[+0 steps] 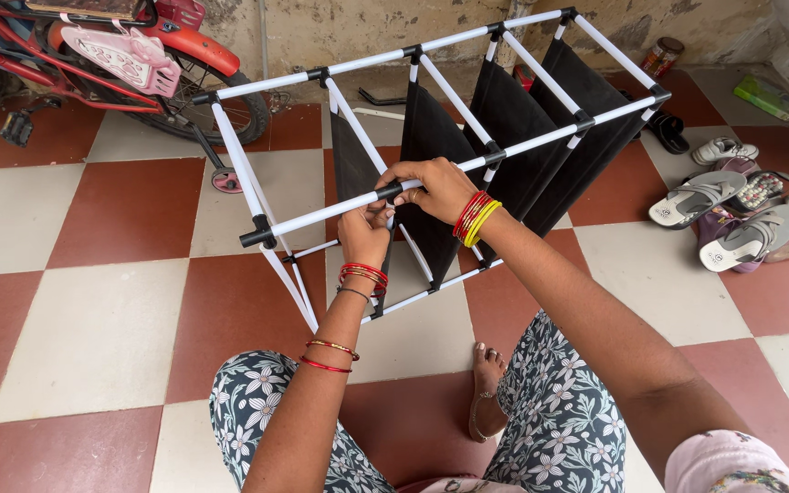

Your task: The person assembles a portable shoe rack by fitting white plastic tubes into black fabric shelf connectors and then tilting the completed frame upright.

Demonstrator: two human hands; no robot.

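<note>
A floor (pixel 93 329) of smooth square tiles, dull red and cream in a checker pattern, filled the frame. Across the upper middle stood a rack (pixel 431 137), a long box frame of thin white tubes joined by black plastic connectors, with flat black cloth panels (pixel 513 128) hanging between the top rails as dividers. Its near rail ran from the left centre up toward the upper right.

In the upper left corner leaned a red bicycle (pixel 120 55) with a black rubber tyre and a pink moulded plate on its frame. At the right edge lay a loose heap of sandals (pixel 732 210), grey, white and purplish, with flat soles.

The person sat low in the lower half of the frame, in trousers of dark cloth printed with pale flowers, one bare foot (pixel 488 383) resting on a red tile.

The right hand (pixel 436 187), with red and yellow bangles at the wrist, had its fingers curled closed over the near white rail beside a black connector. The left hand (pixel 364 233), with red bangles, sat just under the same spot, its fingers gripping the tube joint from below.
</note>
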